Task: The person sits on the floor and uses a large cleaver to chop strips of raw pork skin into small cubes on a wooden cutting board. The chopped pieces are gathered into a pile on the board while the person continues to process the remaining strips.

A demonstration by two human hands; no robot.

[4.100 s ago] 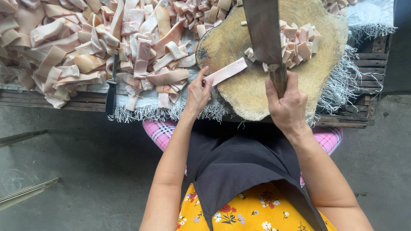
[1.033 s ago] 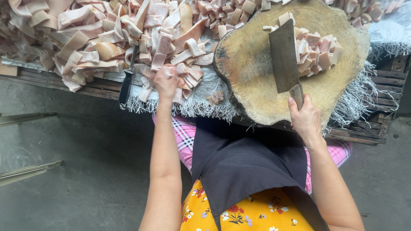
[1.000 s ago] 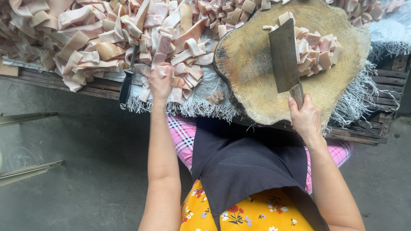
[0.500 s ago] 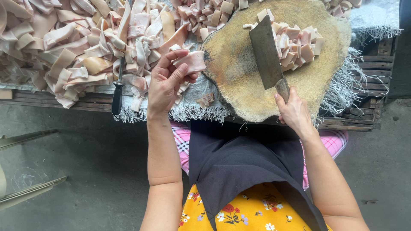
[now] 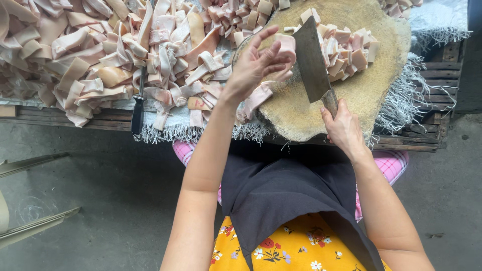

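Note:
My left hand (image 5: 257, 64) holds a long pale pink strip of pork skin (image 5: 261, 93) at the left edge of a round wooden chopping block (image 5: 346, 95). One end of the strip lies against my fingers, and the other hangs down off the block. My right hand (image 5: 342, 126) grips the wooden handle of a cleaver (image 5: 311, 59). Its broad blade rests flat on the block, just right of my left hand. A small heap of cut pork pieces (image 5: 346, 47) lies on the block beyond the blade.
A large pile of uncut pork skin strips (image 5: 100, 55) covers the low wooden pallet table (image 5: 427, 135) on the left. A dark-handled sharpening steel (image 5: 137, 108) lies among them near the front edge. A frayed white cloth (image 5: 406, 95) sits under the block. Grey concrete floor lies below.
My left hand took a strip from the pile and carried it right onto the block. The cleaver shifted slightly left, staying on the block.

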